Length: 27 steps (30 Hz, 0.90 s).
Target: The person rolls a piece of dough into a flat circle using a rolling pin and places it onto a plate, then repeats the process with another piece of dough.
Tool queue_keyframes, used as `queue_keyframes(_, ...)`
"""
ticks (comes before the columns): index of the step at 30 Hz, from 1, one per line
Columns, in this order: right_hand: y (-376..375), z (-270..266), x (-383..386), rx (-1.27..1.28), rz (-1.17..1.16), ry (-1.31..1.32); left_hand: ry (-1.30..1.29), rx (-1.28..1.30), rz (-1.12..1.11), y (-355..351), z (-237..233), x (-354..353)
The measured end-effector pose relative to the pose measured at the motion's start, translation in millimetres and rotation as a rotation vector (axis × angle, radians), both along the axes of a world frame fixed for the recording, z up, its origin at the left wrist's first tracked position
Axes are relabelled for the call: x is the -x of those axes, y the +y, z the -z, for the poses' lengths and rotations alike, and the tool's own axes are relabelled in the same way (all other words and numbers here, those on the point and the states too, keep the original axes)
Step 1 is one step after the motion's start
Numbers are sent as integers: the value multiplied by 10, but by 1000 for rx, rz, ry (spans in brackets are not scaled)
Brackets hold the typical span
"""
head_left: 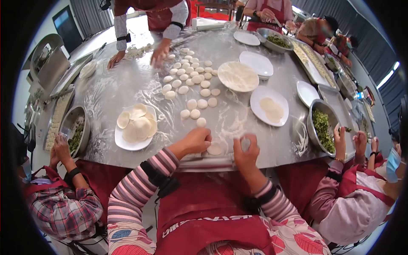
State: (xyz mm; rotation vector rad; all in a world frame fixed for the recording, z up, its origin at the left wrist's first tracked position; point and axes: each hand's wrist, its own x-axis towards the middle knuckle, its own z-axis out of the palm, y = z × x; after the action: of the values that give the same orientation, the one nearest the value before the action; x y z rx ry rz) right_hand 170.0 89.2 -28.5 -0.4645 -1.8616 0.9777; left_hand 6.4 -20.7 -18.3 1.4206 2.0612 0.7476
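My left hand (197,141) has its fingers curled closed, just above and left of a flat dough round (215,149) at the table's near edge. What its fingers hold, if anything, is hidden. My right hand (247,151) is to the right of the round, slightly blurred, with thumb and bent fingers apart and nothing visible between them. Beyond my left hand lies a small dough ball (201,122). A white plate (120,138) to the left carries several rolled wrappers (139,127). Another plate (256,113) on the right holds thin wrappers (271,109).
Many flattened dough pieces (184,77) spread across the floured metal table (170,123). A flour bowl (238,77) sits beyond. Steel bowls of chopped greens (322,127) stand at both sides. Co-workers flank me, and one co-worker's hand (160,53) works across the table.
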Motion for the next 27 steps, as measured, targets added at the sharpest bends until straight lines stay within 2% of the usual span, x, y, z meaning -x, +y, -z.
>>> queue_keyframes(2,125,-10,287,-218,167,-93,23,18,23,41,-31,-78)
queue_keyframes(5,242,-91,615,-171,76,-67,21,-89,-48,172,115,5)
queue_keyframes(6,237,-81,551,-183,72,-61,-55,-39,17,146,40,25)
queue_keyframes(9,97,66,172,-200,134,-86,-19,18,71,-8,-47,-23)
queue_keyframes(11,-15,24,-22,-28,75,-21,-108,18,15,-24,-51,-39)
queue_keyframes(12,17,-39,55,-52,110,-106,-91,31,23,-2,-34,-46)
queue_keyframes(13,94,-37,229,-192,164,-98,-69,42,38,36,-30,-57)
queue_keyframes(15,226,-68,564,-231,123,-62,3,32,22,131,-21,-46)
queue_keyframes(17,214,-60,544,-225,130,-48,10,-30,-10,176,42,17)
queue_keyframes(19,140,-43,410,-230,125,-28,-3,-4,63,86,-83,-45)
queue_keyframes(21,-6,4,40,-41,105,-32,30,-46,80,4,-60,-30)
queue_keyframes(23,31,4,74,-71,94,-61,-352,147,-44,-32,-63,-65)
queue_keyframes(24,35,3,73,-95,94,-93,-130,89,9,-21,-57,-80)
queue_keyframes(25,120,-6,263,-216,145,-22,-135,101,26,14,-11,-106)
queue_keyframes(27,243,-36,571,-204,90,-39,134,-71,-31,150,45,-68)
